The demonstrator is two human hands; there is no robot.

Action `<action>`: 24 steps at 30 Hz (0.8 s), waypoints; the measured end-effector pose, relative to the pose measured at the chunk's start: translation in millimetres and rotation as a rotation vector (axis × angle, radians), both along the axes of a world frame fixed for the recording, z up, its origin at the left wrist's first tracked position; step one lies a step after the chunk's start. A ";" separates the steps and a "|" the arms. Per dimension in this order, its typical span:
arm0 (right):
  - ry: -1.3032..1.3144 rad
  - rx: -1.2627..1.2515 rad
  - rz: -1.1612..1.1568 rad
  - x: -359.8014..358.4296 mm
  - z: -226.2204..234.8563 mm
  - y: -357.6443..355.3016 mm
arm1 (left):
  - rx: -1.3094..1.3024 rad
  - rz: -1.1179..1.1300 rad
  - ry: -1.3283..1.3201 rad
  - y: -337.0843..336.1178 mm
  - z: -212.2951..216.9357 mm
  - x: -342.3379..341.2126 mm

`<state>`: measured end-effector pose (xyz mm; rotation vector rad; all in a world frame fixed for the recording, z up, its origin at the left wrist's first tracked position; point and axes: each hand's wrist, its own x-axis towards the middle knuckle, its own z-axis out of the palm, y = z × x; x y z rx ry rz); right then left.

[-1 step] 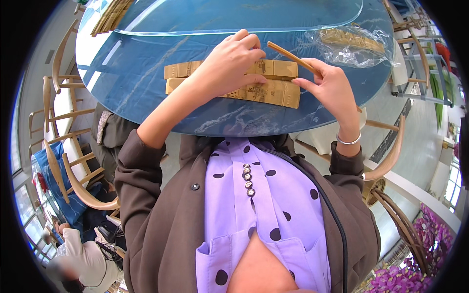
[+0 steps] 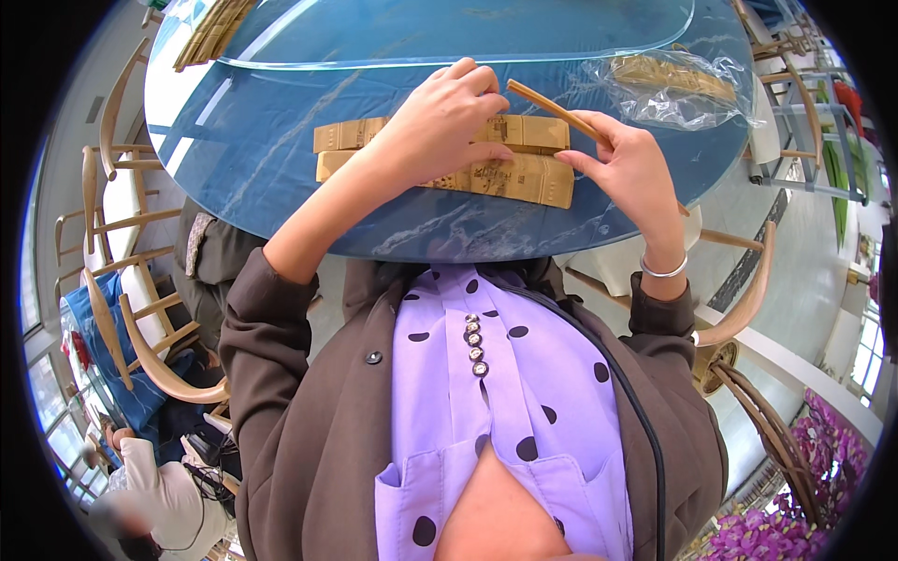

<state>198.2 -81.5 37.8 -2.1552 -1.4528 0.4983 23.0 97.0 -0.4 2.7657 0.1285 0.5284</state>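
Observation:
My right hand (image 2: 622, 159) pinches a pair of wooden chopsticks (image 2: 552, 105), which slants up and to the left over the table. Beneath them lie two rows of tan paper chopstick sleeves: a far row (image 2: 533, 133) and a near row (image 2: 543, 179), side by side and running left to right. My left hand (image 2: 438, 122) lies across both rows. Its fingers curl over the far row's back edge, while its thumb presses by the near row's upper edge. The palm and wrist cover the middle of the sleeves. What lies under the curled fingertips is hidden.
A blue marbled round table (image 2: 281, 178) carries a raised glass turntable (image 2: 449, 63). More tan sleeves (image 2: 213, 33) sit at the far left. At the far right a clear plastic bag (image 2: 673, 89) holds further sleeves. Wooden chairs (image 2: 112, 122) stand around; a person (image 2: 168, 486) is behind at lower left.
My right hand and the chopsticks have shifted very slightly left. My left hand and the sleeves stay almost in place.

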 end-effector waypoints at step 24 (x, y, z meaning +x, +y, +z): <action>0.131 0.068 -0.066 -1.1 -1.0 12.9 | 0.040 -0.042 -0.184 1.1 -5.1 -7.9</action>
